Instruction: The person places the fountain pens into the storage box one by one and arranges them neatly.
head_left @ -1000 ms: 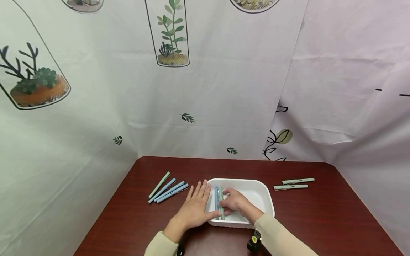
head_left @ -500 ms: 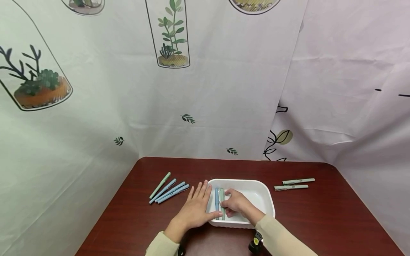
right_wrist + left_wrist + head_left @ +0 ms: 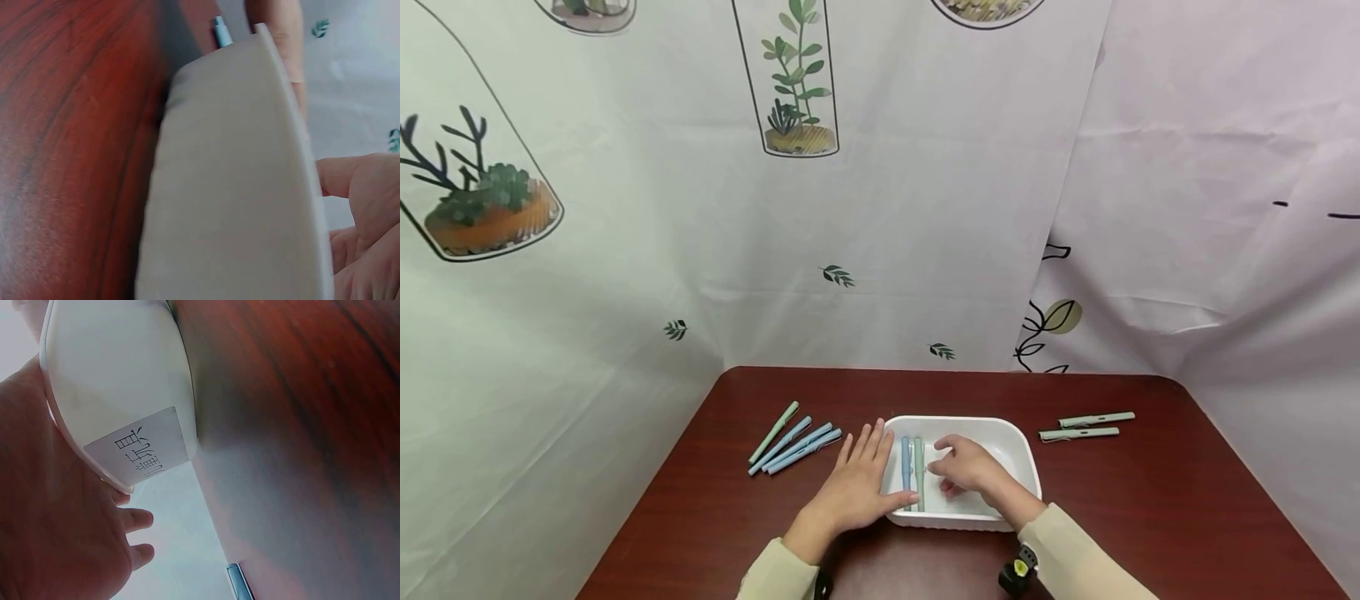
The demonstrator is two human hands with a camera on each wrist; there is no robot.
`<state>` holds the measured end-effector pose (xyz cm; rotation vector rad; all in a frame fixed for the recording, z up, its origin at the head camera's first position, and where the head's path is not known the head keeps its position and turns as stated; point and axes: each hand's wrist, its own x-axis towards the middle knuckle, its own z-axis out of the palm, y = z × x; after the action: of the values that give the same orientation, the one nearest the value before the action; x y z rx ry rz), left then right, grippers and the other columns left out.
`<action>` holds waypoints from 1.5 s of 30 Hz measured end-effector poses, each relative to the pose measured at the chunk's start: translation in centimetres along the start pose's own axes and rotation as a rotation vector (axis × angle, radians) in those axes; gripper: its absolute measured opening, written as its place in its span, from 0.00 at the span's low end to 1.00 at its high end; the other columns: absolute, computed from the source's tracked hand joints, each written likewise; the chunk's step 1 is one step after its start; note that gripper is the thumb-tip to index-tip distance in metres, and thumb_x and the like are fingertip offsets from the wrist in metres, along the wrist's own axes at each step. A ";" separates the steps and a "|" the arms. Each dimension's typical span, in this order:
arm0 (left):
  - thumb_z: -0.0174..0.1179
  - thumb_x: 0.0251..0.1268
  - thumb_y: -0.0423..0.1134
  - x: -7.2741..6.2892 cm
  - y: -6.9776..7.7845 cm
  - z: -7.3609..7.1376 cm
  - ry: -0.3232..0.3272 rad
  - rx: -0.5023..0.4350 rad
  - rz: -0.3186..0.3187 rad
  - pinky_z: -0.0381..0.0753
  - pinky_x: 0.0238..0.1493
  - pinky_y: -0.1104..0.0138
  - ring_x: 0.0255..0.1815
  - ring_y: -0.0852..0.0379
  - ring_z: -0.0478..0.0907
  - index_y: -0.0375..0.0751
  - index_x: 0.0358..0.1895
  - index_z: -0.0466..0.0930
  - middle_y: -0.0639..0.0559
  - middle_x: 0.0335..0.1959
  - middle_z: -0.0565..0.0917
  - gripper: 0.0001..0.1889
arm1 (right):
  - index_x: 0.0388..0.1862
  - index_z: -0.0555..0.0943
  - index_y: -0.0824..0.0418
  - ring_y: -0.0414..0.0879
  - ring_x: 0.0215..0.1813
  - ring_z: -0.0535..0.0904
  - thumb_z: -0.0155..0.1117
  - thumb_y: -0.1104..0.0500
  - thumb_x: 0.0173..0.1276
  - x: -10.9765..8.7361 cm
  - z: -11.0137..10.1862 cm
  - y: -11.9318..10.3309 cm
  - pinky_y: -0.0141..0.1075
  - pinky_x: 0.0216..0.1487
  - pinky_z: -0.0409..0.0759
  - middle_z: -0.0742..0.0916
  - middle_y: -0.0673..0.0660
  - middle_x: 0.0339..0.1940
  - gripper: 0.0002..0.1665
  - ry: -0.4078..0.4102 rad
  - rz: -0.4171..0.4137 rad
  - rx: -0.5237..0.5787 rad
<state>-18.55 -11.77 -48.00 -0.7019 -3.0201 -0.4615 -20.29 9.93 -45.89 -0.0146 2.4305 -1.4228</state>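
Note:
A white plastic tray (image 3: 1017,457) stands on the table. Inside it, along the left end, a light blue pen (image 3: 906,462) and a light green pen (image 3: 919,471) lie side by side, pointing away from me. My left hand (image 3: 853,493) rests on the tray's left rim, fingers straight and thumb reaching over the near corner. My right hand (image 3: 973,468) hovers over the tray just right of the green pen, fingers loosely bent, nothing in them. In the right wrist view the tray wall (image 3: 231,169) hides part of that hand. The left wrist view shows a printed label (image 3: 139,447) on the tray's side.
Left of the tray, a green pen (image 3: 773,433) and several blue pens (image 3: 797,450) lie slanted on the dark red table (image 3: 700,533). Two pale green pens (image 3: 1093,420) lie at the right. A white plant-print curtain (image 3: 925,250) hangs behind the table.
My right hand has let go of the green pen and moved off to the right. That pen now lies beside the blue one in the tray. The left hand stays on the rim.

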 end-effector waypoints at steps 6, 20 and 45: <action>0.55 0.63 0.74 -0.2 0.2 -0.1 -0.012 -0.010 -0.009 0.46 0.78 0.41 0.83 0.38 0.45 0.37 0.81 0.52 0.39 0.83 0.48 0.55 | 0.66 0.72 0.72 0.47 0.30 0.84 0.67 0.62 0.68 -0.9 -1.8 -0.8 0.39 0.32 0.86 0.84 0.61 0.38 0.30 0.034 -0.020 0.024; 0.55 0.63 0.73 -0.3 0.1 -0.3 -0.023 -0.016 -0.005 0.45 0.78 0.40 0.83 0.38 0.45 0.37 0.81 0.52 0.39 0.83 0.48 0.55 | 0.66 0.72 0.70 0.56 0.45 0.87 0.65 0.58 0.72 -1.9 -8.0 -1.0 0.47 0.48 0.86 0.83 0.62 0.43 0.29 0.095 -0.084 0.129; 0.55 0.63 0.73 -0.2 -0.1 0.0 -0.009 -0.025 0.003 0.44 0.78 0.41 0.83 0.38 0.44 0.36 0.81 0.52 0.41 0.84 0.46 0.55 | 0.73 0.69 0.68 0.51 0.61 0.80 0.65 0.52 0.74 -2.4 -15.7 5.2 0.48 0.61 0.80 0.76 0.70 0.69 0.36 0.097 -0.239 0.058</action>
<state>-18.39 -11.94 -48.03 -0.7113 -3.0265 -0.4987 -21.59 26.31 -42.58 -0.2346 2.5333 -1.6297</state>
